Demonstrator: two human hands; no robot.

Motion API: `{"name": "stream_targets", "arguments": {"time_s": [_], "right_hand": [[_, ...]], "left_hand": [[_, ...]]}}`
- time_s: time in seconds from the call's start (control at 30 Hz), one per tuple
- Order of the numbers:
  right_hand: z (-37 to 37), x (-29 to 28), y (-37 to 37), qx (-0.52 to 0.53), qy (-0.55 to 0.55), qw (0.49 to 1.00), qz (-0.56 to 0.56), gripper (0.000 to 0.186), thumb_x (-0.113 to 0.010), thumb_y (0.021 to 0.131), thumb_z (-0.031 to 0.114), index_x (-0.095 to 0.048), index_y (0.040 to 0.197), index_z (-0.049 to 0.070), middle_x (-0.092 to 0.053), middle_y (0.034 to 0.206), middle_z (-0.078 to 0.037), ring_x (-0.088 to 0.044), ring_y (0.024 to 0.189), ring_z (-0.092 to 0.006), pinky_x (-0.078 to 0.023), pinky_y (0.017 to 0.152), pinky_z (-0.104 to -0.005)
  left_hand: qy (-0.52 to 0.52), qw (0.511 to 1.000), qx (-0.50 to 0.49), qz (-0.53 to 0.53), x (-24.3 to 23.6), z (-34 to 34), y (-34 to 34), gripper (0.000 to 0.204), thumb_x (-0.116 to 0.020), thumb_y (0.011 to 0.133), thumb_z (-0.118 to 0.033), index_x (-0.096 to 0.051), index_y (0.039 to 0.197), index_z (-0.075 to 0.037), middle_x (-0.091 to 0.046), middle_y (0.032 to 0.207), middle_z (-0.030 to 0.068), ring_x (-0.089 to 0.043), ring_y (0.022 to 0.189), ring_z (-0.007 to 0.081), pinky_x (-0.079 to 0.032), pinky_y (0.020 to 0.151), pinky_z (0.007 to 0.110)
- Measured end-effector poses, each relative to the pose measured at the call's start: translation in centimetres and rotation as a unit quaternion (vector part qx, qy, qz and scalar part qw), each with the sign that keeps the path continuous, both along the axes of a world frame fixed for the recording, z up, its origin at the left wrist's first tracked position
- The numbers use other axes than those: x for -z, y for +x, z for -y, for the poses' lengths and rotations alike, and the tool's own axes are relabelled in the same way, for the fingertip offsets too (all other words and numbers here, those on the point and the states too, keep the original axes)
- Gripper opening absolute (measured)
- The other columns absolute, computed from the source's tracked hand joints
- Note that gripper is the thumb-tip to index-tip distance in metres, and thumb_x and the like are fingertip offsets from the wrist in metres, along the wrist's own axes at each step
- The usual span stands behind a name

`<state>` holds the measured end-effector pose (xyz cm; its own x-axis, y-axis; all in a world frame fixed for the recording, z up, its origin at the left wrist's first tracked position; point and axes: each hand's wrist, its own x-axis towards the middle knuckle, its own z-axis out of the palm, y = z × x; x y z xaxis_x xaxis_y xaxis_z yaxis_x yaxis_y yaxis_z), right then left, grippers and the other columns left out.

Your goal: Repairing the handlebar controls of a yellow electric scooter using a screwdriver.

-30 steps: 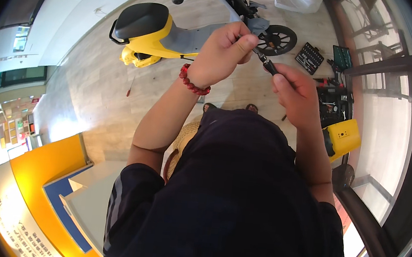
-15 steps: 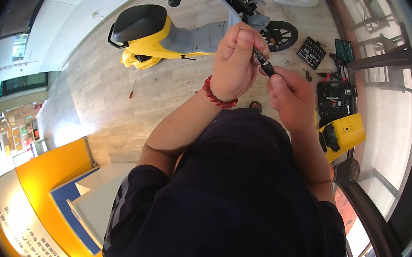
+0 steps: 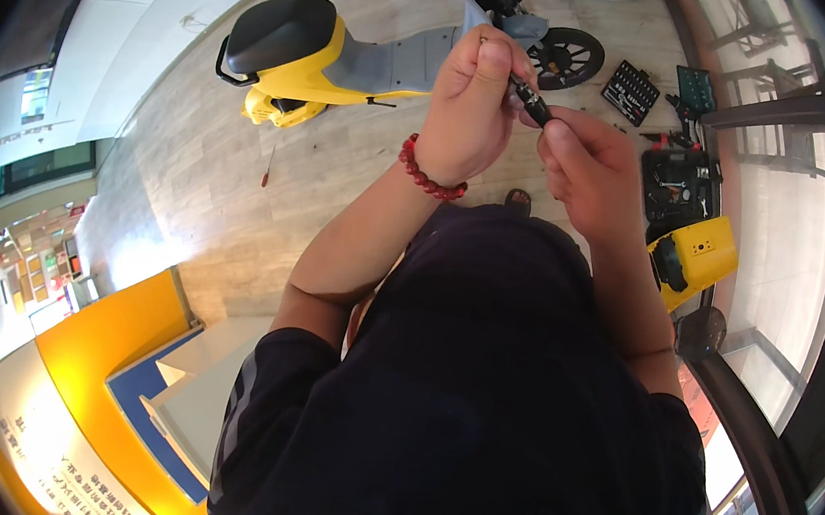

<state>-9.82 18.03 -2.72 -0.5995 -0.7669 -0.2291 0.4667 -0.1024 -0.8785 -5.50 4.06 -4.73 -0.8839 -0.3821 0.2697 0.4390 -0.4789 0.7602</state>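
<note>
Both my hands are raised together in front of my chest. A thin black cylindrical piece with a silvery band (image 3: pixel 531 100) runs slantwise between them; its exact kind is too small to tell. My left hand (image 3: pixel 472 108), a red bead bracelet (image 3: pixel 428 174) at its wrist, is closed around the upper end, with the thumb pressed on top. Thumb and fingertips of my right hand (image 3: pixel 591 166) pinch the lower end. Fingers hide both ends of the piece.
A yellow and grey scooter (image 3: pixel 378 58) stands ahead on the wooden floor. Rightward lie an opened socket set (image 3: pixel 631 92), a black tool case (image 3: pixel 679 188) and a yellow body panel (image 3: pixel 700 256). A screwdriver (image 3: pixel 266 178) lies on the floor to the left.
My view has shifted slightly, so the scooter sits higher in the picture. Both hands keep their hold on the black piece, with little visible change in grip.
</note>
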Motion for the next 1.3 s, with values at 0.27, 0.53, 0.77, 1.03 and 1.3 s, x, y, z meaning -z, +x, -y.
{"name": "stream_targets", "arguments": {"time_s": [0.27, 0.53, 0.77, 1.03, 1.3], "right_hand": [[-0.6, 1.5, -1.1, -0.054, 0.0, 0.996, 0.066, 0.022, -0.047, 0.09, 0.015, -0.059, 0.099, -0.001, -0.041, 0.062, 0.006, -0.031, 0.047, 0.0, -0.024, 0.041, -0.0171], [-10.3, 10.0, -2.9, 0.072, 0.116, 0.977, 0.165, 0.022, -0.045, 0.092, 0.013, -0.056, 0.104, -0.001, -0.041, 0.065, 0.004, -0.03, 0.045, -0.0008, -0.022, 0.04, -0.016], [-15.4, 11.3, -5.5, 0.243, 0.109, 0.941, 0.207, 0.022, -0.046, 0.091, 0.013, -0.055, 0.105, -0.002, -0.043, 0.065, 0.003, -0.029, 0.045, -0.0015, -0.023, 0.04, -0.0168], [-14.3, 9.5, -9.0, 0.313, 0.099, 0.928, 0.176, 0.024, -0.046, 0.092, 0.013, -0.054, 0.106, -0.004, -0.042, 0.066, 0.002, -0.029, 0.047, -0.0025, -0.024, 0.043, -0.0176], [-12.2, 9.5, -10.5, 0.375, 0.138, 0.889, 0.222, 0.025, -0.046, 0.092, 0.015, -0.053, 0.107, -0.004, -0.041, 0.065, 0.001, -0.03, 0.046, -0.0037, -0.024, 0.042, -0.0183]], "left_hand": [[0.013, 0.988, 0.029, 0.151, 0.6, 1.4, 0.8, 0.029, -0.043, 0.095, -0.03, -0.052, 0.087, -0.004, -0.047, 0.071, 0.0001, -0.04, 0.063, 0.0087, -0.036, 0.06, 0.022], [0.249, 0.903, 0.084, 0.341, 8.7, 0.9, 3.9, 0.018, -0.037, 0.079, 0.004, -0.049, 0.091, -0.001, -0.046, 0.076, 0.0048, -0.042, 0.065, 0.0148, -0.037, 0.06, 0.026], [0.232, 0.901, 0.088, 0.356, 9.8, -0.6, 3.3, 0.021, -0.036, 0.081, 0.007, -0.049, 0.095, -0.002, -0.05, 0.079, 0.0055, -0.044, 0.064, 0.0146, -0.038, 0.058, 0.026], [0.131, 0.902, 0.14, 0.387, 11.0, 1.3, -1.7, 0.018, -0.04, 0.089, 0.0, -0.051, 0.103, -0.001, -0.057, 0.086, 0.0071, -0.05, 0.067, 0.0118, -0.042, 0.062, 0.025], [0.123, 0.882, 0.204, 0.406, 12.4, 4.1, -11.1, 0.018, -0.04, 0.09, -0.001, -0.051, 0.104, -0.001, -0.057, 0.087, 0.0097, -0.052, 0.067, 0.0136, -0.044, 0.062, 0.028]]}}
